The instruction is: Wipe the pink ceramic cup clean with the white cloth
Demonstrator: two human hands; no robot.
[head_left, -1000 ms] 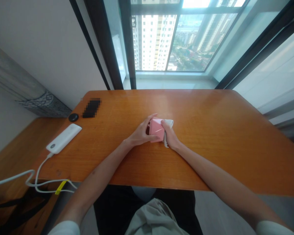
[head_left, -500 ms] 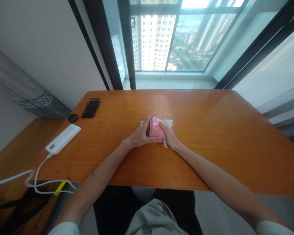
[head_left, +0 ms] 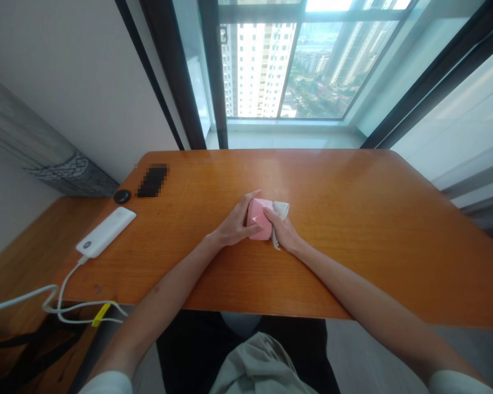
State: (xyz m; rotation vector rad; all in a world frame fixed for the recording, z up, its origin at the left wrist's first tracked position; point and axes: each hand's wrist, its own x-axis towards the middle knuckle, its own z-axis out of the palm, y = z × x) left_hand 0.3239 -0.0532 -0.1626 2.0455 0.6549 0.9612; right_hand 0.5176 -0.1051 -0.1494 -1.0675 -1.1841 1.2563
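"Two hands at the centre of the wooden table (head_left: 365, 224). What does the left hand (head_left: 235, 224) hold?"

"A pink box (head_left: 258, 210). Thumb along its near side, fingers curved about its left and far sides; the grip is closed on it."

"And the right hand (head_left: 285, 232)?"

"Thumb pressed on the box's top, toward the right edge. A white cloth (head_left: 281, 208) is bunched in this hand, against the box's right side; one end shows beyond the knuckles, another hangs toward the near edge. The other right fingers are mostly hidden; I cannot tell their exact curl."

"Box position?"

"Between the hands, above the table's middle. Whether its underside touches the wood, I cannot tell."

"Other items?"

"Well apart, at the table's left: a white device (head_left: 107, 232) lying flat, a white cable (head_left: 66, 282) plugged into its near end. Beyond it, a black round object (head_left: 122, 196), and just beside that a dark pixelated item (head_left: 152, 181)."
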